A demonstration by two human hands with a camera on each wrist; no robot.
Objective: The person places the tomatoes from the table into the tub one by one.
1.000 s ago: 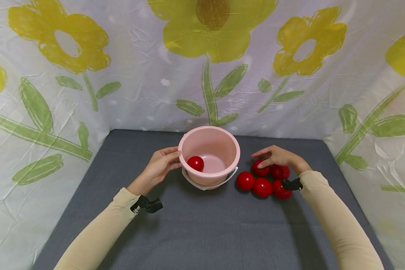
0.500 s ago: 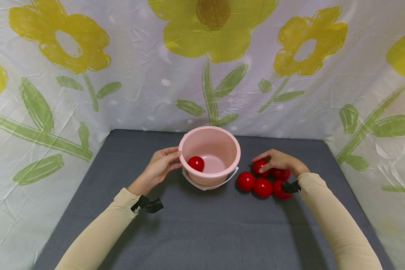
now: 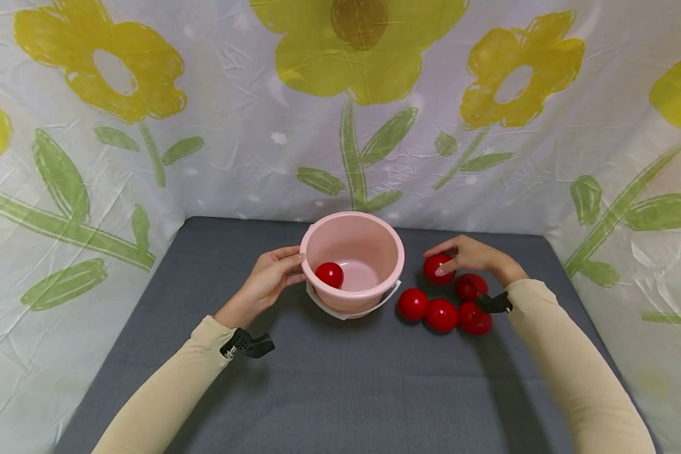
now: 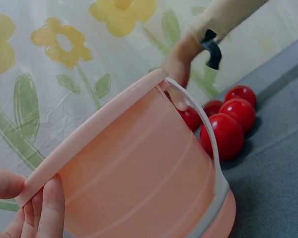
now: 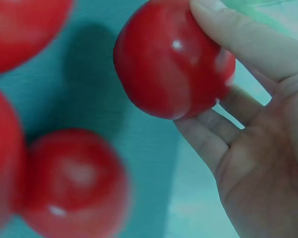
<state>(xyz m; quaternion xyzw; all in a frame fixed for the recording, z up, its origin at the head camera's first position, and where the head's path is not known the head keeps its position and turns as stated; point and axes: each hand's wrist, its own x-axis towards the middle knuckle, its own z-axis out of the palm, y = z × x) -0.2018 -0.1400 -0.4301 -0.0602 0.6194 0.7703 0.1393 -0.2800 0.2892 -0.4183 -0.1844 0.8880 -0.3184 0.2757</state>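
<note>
Left wrist view: left grip (image 4: 49, 208) cut off at lower left; pink bucket (image 4: 134, 163) cropped by the bottom edge, its interior hidden behind its wall. Right wrist view: right grip (image 5: 268, 134) cut off at right, some fingertips hidden behind the held ball (image 5: 169, 59); upper-left ball (image 5: 20, 29) and far-left ball (image 5: 0, 158) cropped at left; lower ball (image 5: 79, 183) blurred. Head view: left sleeve (image 3: 159, 391), right sleeve (image 3: 573, 372) cropped at bottom.
</note>
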